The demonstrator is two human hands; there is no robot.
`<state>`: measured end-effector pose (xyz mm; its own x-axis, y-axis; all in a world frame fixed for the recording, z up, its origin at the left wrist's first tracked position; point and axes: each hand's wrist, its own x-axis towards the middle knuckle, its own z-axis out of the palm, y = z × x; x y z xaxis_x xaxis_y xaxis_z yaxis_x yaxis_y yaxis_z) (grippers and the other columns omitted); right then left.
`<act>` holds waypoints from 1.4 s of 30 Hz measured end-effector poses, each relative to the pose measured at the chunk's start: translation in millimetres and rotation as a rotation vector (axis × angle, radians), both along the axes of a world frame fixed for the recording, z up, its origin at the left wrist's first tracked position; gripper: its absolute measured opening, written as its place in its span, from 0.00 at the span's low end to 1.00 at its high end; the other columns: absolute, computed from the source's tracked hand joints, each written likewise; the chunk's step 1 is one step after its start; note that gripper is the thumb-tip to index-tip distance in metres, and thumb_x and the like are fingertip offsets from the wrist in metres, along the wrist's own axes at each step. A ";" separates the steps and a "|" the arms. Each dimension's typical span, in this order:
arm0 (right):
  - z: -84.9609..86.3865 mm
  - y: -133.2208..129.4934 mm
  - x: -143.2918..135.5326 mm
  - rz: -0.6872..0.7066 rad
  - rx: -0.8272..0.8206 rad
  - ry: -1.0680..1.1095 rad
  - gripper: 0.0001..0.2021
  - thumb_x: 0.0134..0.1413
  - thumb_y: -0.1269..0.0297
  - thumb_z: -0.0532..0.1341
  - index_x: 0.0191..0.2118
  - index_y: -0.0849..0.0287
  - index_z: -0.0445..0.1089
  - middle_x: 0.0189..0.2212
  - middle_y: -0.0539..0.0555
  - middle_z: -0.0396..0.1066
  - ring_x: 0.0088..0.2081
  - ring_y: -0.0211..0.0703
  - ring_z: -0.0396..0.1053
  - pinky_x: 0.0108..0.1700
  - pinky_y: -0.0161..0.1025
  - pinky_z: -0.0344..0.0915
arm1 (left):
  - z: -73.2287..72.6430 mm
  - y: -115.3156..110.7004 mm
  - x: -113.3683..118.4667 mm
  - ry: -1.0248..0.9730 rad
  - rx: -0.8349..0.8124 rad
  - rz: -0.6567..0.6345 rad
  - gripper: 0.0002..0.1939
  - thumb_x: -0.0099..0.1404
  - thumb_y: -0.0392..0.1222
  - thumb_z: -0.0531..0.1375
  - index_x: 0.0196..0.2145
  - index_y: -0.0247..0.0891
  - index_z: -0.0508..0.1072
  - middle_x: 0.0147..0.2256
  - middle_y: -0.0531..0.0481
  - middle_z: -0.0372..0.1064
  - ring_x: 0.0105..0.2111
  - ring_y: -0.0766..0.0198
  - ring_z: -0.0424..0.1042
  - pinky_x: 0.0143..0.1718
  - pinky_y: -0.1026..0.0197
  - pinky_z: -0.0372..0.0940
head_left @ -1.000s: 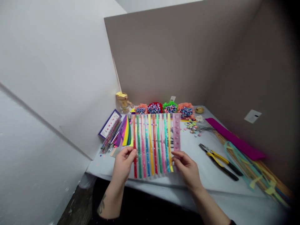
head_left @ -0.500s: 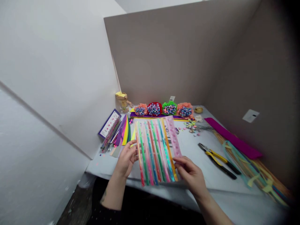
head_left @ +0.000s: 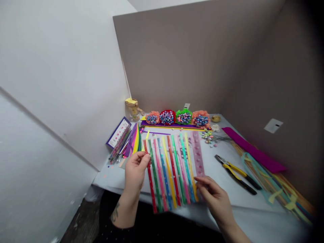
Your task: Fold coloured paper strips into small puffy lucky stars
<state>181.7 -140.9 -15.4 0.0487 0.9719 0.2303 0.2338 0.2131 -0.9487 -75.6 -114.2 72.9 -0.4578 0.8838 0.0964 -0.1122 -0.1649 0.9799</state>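
Observation:
A clear packet of colourful paper strips [head_left: 172, 172] is held up over the near edge of the table, its strips running lengthwise in red, green, pink, blue and yellow. A dotted pink band runs down its right side. My left hand [head_left: 136, 170] pinches the packet's left edge between thumb and fingers. On the lower right edge, my right hand [head_left: 215, 199] grips it with thumb and fingertips. Behind the packet, part of the white tabletop and some small items are covered from view.
Yellow-handled pliers [head_left: 236, 173] lie right, near a magenta strip [head_left: 253, 148] and bundled sticks [head_left: 280, 189]. Several pompom-edged bead clusters [head_left: 167, 117] line the back. A jar [head_left: 133, 109], purple box [head_left: 117, 133] and fanned paper strips [head_left: 134, 140] stand left. Loose beads [head_left: 207, 136] lie back right.
The packet has moved slightly down and to the right, and turned so its strips show more clearly. My left hand has shifted from open-fingered support to a pinch on the edge.

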 end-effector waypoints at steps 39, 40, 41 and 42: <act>117.0 31.7 -100.7 0.129 0.313 -0.046 0.06 0.53 0.71 0.58 0.28 0.60 0.71 0.27 0.52 0.71 0.29 0.39 0.69 0.31 0.34 0.65 | 13.7 -27.1 25.9 1.251 0.490 0.209 0.14 0.61 0.29 0.60 0.43 0.40 0.75 0.30 0.49 0.70 0.31 0.65 0.69 0.35 0.62 0.66; 116.4 32.2 -101.1 0.121 0.304 -0.047 0.07 0.53 0.72 0.58 0.28 0.59 0.71 0.26 0.52 0.71 0.29 0.39 0.69 0.31 0.34 0.65 | 13.3 -26.7 26.5 1.256 0.488 0.210 0.14 0.61 0.30 0.59 0.44 0.40 0.75 0.29 0.49 0.70 0.31 0.65 0.68 0.35 0.63 0.66; 115.7 32.7 -101.3 0.115 0.299 -0.053 0.07 0.53 0.72 0.57 0.27 0.59 0.71 0.26 0.52 0.71 0.29 0.39 0.69 0.31 0.34 0.65 | 13.0 -26.3 27.4 1.251 0.481 0.209 0.13 0.61 0.30 0.59 0.44 0.39 0.75 0.29 0.49 0.69 0.30 0.65 0.68 0.34 0.63 0.66; 114.8 33.2 -101.4 0.110 0.299 -0.061 0.08 0.54 0.72 0.57 0.27 0.59 0.71 0.26 0.52 0.70 0.29 0.39 0.69 0.31 0.34 0.65 | 12.7 -25.9 28.3 1.239 0.465 0.202 0.13 0.61 0.30 0.59 0.44 0.38 0.75 0.28 0.49 0.69 0.30 0.65 0.68 0.34 0.63 0.66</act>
<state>80.3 -107.7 99.4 -0.0757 0.8595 0.5055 0.2479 0.5072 -0.8254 -47.3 -140.1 85.6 0.0316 0.5834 0.8116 0.8692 -0.4169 0.2658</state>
